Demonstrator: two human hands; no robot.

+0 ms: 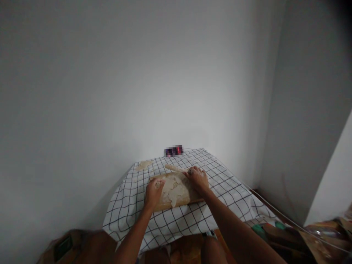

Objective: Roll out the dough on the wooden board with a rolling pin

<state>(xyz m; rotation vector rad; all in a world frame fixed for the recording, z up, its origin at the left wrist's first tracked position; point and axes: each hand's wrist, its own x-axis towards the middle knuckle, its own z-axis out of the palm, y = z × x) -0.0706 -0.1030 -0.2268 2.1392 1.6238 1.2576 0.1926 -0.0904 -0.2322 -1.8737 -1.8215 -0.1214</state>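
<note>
A flat, ragged sheet of pale dough point(173, 190) lies on a floured wooden board point(165, 208), one tongue of it reaching toward the near edge. At the board's left side, my left hand point(154, 189) is closed, with fingers and thumb pinched at a bit of dough. My right hand point(198, 178) is over the far right part of the board, its fingers curled around the right end of a slim wooden rolling pin point(172, 168). The pin's left end sticks out past the board's far edge. Flour whitens the fingers of both hands.
A white checked cloth point(126, 205) covers the table. Another flat piece of dough point(143, 165) lies at its far left. A blurred dark and red object point(173, 151) stands near the wall. A white cable point(264, 201) runs past the table's right side, and bags point(286, 238) sit at lower right.
</note>
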